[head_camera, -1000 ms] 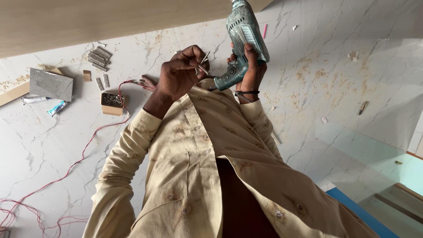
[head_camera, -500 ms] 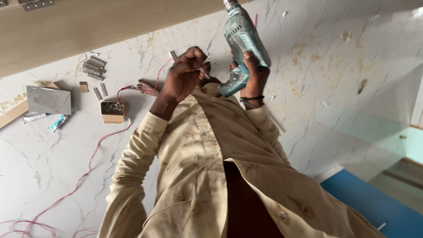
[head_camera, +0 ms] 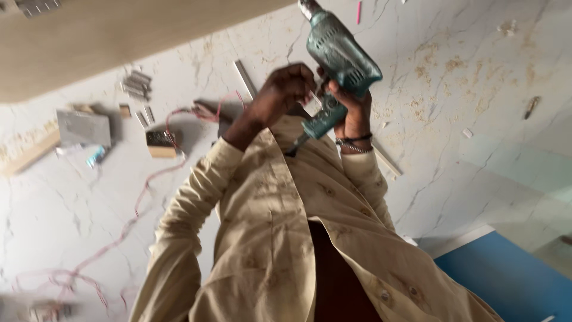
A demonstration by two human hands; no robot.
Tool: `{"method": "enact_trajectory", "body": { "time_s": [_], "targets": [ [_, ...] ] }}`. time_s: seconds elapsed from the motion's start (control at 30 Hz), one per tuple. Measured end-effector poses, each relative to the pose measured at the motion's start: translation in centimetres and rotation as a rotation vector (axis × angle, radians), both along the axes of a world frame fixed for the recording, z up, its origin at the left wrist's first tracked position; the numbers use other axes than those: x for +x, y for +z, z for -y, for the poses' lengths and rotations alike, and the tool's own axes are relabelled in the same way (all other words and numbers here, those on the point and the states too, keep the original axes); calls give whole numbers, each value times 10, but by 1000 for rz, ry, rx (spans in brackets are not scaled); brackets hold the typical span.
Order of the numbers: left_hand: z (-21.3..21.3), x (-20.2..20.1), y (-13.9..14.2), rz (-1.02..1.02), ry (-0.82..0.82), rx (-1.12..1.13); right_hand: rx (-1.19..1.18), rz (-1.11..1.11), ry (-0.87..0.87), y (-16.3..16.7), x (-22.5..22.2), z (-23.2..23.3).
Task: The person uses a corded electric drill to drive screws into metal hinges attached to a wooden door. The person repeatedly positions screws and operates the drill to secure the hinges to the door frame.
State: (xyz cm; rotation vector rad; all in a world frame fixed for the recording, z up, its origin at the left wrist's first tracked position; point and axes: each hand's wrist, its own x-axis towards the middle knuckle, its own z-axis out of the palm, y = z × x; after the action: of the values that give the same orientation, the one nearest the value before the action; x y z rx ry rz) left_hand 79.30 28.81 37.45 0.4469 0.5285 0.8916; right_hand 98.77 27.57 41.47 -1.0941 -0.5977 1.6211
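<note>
My right hand is wrapped around the handle of a teal power drill, which is held up with its chuck pointing to the top of the view. My left hand is just left of the drill handle, fingers curled around a small pale thin piece that is blurred. Both beige shirt sleeves rise from the bottom of the view. A dark cord hangs from the drill's handle.
A pale wooden board crosses the top left. On the marble floor lie several metal fittings, a grey flat piece, a small box, a red wire and a thin strip. A blue surface sits lower right.
The drill has tilted more upright and shifted slightly right in the view. My left hand stays close to its handle. The view has drifted, bringing the board further in.
</note>
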Motion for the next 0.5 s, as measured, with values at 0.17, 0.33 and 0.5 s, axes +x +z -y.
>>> {"method": "enact_trajectory", "body": {
  "time_s": [0.17,0.33,0.5],
  "targets": [
    [-29,81,3,-58,147,-22,-7,47,-15,-14,76,-34],
    [-62,160,16,-250,274,-15,-46,118,-26,-10,143,-59],
    [-78,214,21,-485,337,98,4,56,2,8,194,-81]
  ]
}}
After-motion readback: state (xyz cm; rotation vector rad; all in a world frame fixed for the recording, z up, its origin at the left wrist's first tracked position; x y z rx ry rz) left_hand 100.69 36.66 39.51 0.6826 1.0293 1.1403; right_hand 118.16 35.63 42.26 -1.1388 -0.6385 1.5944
